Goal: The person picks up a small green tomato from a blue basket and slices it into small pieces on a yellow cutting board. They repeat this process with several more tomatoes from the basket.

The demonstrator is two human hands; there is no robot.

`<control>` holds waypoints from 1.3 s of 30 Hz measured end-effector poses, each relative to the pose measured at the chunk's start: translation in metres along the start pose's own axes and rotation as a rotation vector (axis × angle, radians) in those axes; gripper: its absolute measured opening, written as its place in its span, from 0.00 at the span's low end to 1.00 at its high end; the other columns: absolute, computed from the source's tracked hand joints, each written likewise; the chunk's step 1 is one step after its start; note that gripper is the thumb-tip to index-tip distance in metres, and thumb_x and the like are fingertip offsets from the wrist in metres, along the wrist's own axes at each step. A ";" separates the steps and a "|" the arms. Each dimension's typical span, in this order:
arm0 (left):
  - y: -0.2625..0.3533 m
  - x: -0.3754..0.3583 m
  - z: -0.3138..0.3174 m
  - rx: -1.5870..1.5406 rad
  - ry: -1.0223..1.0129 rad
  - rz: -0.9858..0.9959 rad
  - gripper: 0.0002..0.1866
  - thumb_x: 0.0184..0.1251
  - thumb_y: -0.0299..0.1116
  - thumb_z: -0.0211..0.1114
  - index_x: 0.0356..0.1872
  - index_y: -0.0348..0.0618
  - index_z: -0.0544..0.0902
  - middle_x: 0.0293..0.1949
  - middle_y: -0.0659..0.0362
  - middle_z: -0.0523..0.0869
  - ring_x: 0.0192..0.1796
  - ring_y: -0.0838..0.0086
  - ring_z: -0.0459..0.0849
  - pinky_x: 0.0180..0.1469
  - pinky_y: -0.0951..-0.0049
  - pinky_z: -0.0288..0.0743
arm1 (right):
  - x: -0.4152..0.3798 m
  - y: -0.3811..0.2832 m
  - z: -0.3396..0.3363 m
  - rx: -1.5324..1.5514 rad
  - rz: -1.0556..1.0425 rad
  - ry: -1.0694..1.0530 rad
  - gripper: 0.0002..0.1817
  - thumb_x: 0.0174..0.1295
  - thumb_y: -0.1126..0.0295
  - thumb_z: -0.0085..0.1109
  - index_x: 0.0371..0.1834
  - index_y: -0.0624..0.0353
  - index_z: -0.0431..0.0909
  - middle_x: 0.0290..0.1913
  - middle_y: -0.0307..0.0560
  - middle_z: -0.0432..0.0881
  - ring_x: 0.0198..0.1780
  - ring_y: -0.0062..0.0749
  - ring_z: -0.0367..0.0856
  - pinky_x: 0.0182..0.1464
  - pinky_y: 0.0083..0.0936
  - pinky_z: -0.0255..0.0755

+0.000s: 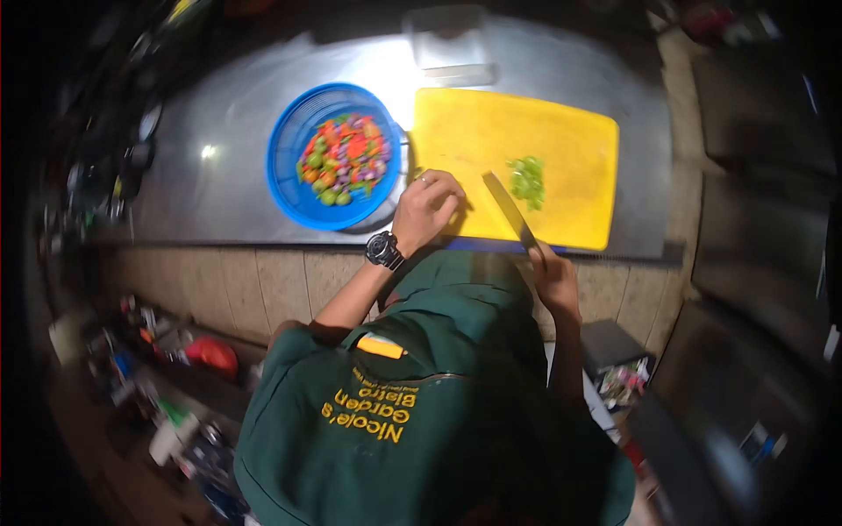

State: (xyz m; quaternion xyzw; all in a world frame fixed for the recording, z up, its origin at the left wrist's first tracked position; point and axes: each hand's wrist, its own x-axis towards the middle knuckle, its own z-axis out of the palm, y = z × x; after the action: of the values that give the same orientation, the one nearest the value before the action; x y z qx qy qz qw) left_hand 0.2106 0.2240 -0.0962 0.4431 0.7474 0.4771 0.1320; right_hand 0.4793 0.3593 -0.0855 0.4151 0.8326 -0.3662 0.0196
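Note:
My right hand [554, 282] grips a knife [509, 210] by its handle, the blade angled up and left over the yellow cutting board [574, 145]. Just right of the blade lies a small heap of chopped green vegetable [528, 182]. My left hand [430, 209], with a ring and a black watch [383, 251], rests at the board's near left edge. Its fingers are curled inward; whatever they may hold is hidden. Left of it stands a blue plastic colander [279, 162] with mixed vegetables [346, 158] in red, orange, green and purple.
A clear plastic container [449, 48] sits behind the board on the metal table [215, 197]. Under the colander shows part of a pale round rim. Below the table at left, a shelf holds a red item [211, 355] and clutter. An open bin [624, 381] stands low at right.

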 end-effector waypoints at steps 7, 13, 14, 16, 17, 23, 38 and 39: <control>-0.028 0.006 -0.096 0.329 0.203 -0.164 0.08 0.63 0.25 0.70 0.42 0.44 0.89 0.43 0.52 0.90 0.46 0.55 0.89 0.49 0.59 0.82 | 0.019 0.003 0.000 -0.029 0.000 0.102 0.19 0.79 0.59 0.55 0.60 0.61 0.83 0.45 0.71 0.86 0.49 0.70 0.84 0.49 0.51 0.78; -0.101 -0.033 -0.167 0.741 -0.194 -0.603 0.22 0.57 0.34 0.78 0.55 0.48 0.86 0.50 0.48 0.89 0.51 0.49 0.88 0.53 0.51 0.82 | 0.038 -0.020 -0.009 0.030 0.087 0.056 0.19 0.79 0.61 0.55 0.59 0.65 0.82 0.49 0.71 0.85 0.53 0.69 0.84 0.53 0.47 0.78; -0.107 -0.042 -0.166 0.708 -0.133 -0.541 0.24 0.56 0.34 0.80 0.55 0.47 0.86 0.52 0.48 0.88 0.52 0.48 0.88 0.53 0.51 0.83 | 0.039 -0.023 -0.005 0.000 0.054 0.056 0.19 0.79 0.61 0.55 0.60 0.66 0.82 0.48 0.71 0.86 0.53 0.68 0.84 0.53 0.46 0.78; -0.108 -0.043 -0.170 0.672 -0.070 -0.480 0.25 0.55 0.34 0.81 0.55 0.47 0.85 0.54 0.47 0.87 0.52 0.48 0.88 0.54 0.51 0.83 | 0.040 -0.030 0.004 -0.032 0.020 0.056 0.19 0.79 0.61 0.55 0.60 0.66 0.82 0.48 0.71 0.86 0.54 0.68 0.84 0.54 0.45 0.79; -0.108 -0.041 -0.172 0.626 -0.107 -0.480 0.25 0.53 0.34 0.82 0.54 0.46 0.85 0.55 0.47 0.87 0.53 0.47 0.88 0.55 0.51 0.83 | 0.038 -0.034 0.008 -0.037 0.012 0.039 0.20 0.79 0.61 0.55 0.60 0.66 0.82 0.48 0.71 0.86 0.53 0.68 0.84 0.54 0.45 0.79; -0.103 -0.039 -0.165 0.473 -0.107 -0.493 0.20 0.55 0.30 0.77 0.50 0.43 0.85 0.42 0.50 0.91 0.47 0.50 0.90 0.51 0.54 0.84 | 0.025 -0.047 0.019 0.074 -0.080 -0.089 0.18 0.77 0.63 0.59 0.60 0.63 0.84 0.45 0.70 0.87 0.49 0.63 0.87 0.49 0.43 0.80; -0.019 0.009 -0.105 -0.380 -0.130 -0.489 0.21 0.67 0.30 0.75 0.59 0.39 0.85 0.44 0.61 0.93 0.46 0.79 0.91 0.47 0.76 0.84 | 0.009 -0.023 0.009 0.108 0.026 0.020 0.18 0.77 0.64 0.59 0.59 0.68 0.82 0.37 0.67 0.87 0.38 0.56 0.89 0.41 0.39 0.79; -0.013 0.011 -0.085 -0.501 -0.144 -0.491 0.19 0.68 0.31 0.75 0.59 0.39 0.86 0.48 0.61 0.92 0.46 0.79 0.91 0.48 0.76 0.85 | 0.009 -0.025 0.010 0.103 0.050 0.022 0.18 0.77 0.63 0.59 0.59 0.68 0.82 0.38 0.67 0.88 0.39 0.57 0.90 0.42 0.39 0.79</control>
State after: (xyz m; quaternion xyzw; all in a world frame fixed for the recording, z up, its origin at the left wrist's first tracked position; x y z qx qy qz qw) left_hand 0.1443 0.1801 -0.0612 0.2366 0.6800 0.5673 0.3997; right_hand 0.4532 0.3491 -0.0810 0.4404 0.8022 -0.4032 -0.0017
